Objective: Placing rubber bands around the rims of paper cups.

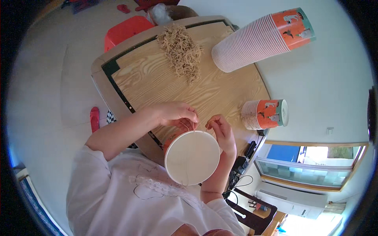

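Head view, looking straight down: a wooden table (pixel 220 92) with a dark inlaid border fills the middle, its near edge running just behind the hands and its left corner at nine o'clock. Open wood stretches across the table's centre, between the hands and the heap at twelve o'clock. Off the left edge lies pale floor, with a red slipper (pixel 94 118) at nine o'clock and a red stool (pixel 126 30) at eleven.

Front and centre, a paper cup (pixel 192 157) is held up toward the camera, its white inside showing, nothing in it but a thin string (pixel 188 157) running down across it. The left hand (pixel 175 115) sits at the cup's rim at eleven o'clock, fingertips pinched on the string's top end. The right hand (pixel 221 131) hugs the rim at one o'clock, thumb and forefinger pressed together on a strand, other fingers curled along the cup wall.

At twelve o'clock, a loose heap of tan cords (pixel 182 51) rests on the wood. At one o'clock a long stack of cups (pixel 258 39), orange-patterned, lies on its side with its mouth toward the heap. At three o'clock a short stack of cups (pixel 264 114) lies at the table's right edge, well apart from the hands
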`<state>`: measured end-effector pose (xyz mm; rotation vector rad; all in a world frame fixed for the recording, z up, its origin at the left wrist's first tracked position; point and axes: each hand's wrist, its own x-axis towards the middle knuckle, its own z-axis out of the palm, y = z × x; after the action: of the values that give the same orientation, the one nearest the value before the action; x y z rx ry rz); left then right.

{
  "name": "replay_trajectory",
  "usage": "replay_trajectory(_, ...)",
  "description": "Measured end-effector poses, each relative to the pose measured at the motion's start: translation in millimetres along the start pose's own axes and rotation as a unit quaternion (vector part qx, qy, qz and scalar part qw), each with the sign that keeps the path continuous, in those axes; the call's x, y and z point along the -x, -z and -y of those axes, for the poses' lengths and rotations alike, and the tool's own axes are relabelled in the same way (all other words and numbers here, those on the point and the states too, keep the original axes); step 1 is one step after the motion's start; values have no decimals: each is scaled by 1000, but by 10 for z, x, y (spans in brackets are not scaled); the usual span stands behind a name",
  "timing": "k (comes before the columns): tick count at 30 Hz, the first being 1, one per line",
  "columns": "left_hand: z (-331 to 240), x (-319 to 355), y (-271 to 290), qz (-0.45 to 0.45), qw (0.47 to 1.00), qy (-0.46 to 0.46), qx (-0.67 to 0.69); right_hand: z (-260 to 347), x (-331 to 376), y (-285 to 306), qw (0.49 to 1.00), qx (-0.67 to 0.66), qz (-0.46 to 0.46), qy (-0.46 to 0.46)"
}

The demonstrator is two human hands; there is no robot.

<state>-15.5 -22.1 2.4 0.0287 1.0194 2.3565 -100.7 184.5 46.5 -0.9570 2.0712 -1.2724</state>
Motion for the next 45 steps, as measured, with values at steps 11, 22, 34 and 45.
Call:
replay_trajectory(11, 225, -282, 27, -33, 986, -141, -87, -35, 70, 4, 998, 14, -57, -21)
replay_trajectory(22, 456, -503, -4, -9, 989, -104, -108, -72, 72, -118, 992, -13, -113, -63)
replay_trajectory(34, 528, -202, -192, -140, 958, -176, -180, 32, 44, -197, 984, -114, -44, -131)
replay_trajectory(45, 401, -125, -38, -70, 947, -254, -185, -224, 10, -154, 981, -116, -99, -119)
